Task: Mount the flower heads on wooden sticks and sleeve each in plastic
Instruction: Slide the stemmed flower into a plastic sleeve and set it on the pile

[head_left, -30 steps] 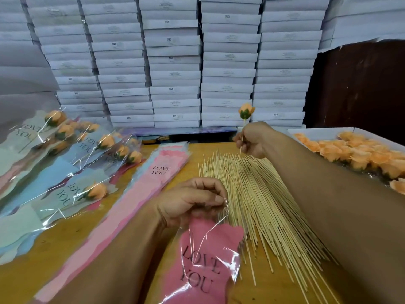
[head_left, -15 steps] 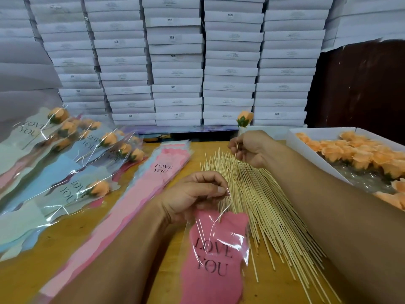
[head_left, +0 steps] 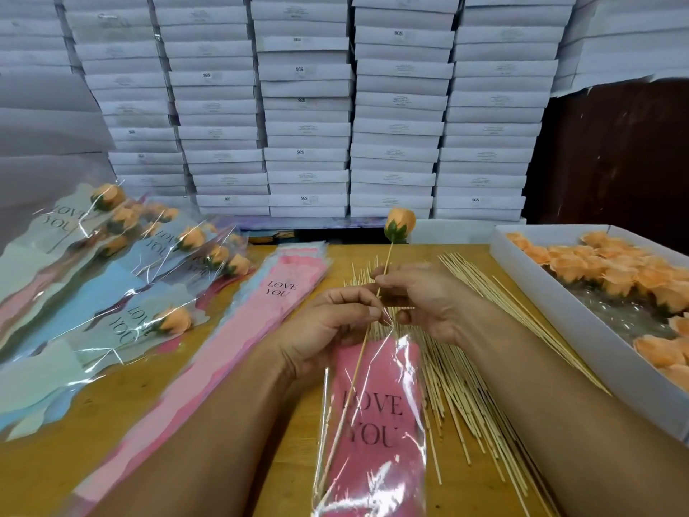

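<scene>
Head view:

A: Key relation? Quick.

B: The stick (head_left: 359, 352) runs on a diagonal, top end far and slightly right, bottom end near and left. The flower head (head_left: 399, 222) sits on its top end, above and beyond both hands. The lower length is already inside the pink sleeve (head_left: 373, 423), seen through the clear plastic.

A: Sleeve axis?

B: Long axis runs toward the person, mouth at the far end right under the hands, tail off the bottom of frame. Stick and sleeve are nearly in line, the stick lying toward the sleeve's left edge.

A: Hands?

B: Left hand (head_left: 332, 322) pinches the sleeve's mouth, thumb and fingers curled on the plastic edge. Right hand (head_left: 421, 300) pinches the stick just above the mouth, fingertips closed on it. The two hands are just beside each other, almost touching.

A: Which hand is nearer the flower?

B: The right. It is higher up the stick; the left is at the opening.

A: Next move, your guess?

B: Push the stick down along the sleeve axis until the flower head reaches the mouth. Likely snag: petals catching on the plastic edge.

A: Surroundings?

B: Loose sticks (head_left: 458, 367) fanned on the worktop (head_left: 238, 460) under the right forearm. Tray of flower heads (head_left: 559, 304) on the right. Finished sleeved flowers (head_left: 112, 278) piled left, stack of empty pink sleeves (head_left: 231, 341) between.
</scene>
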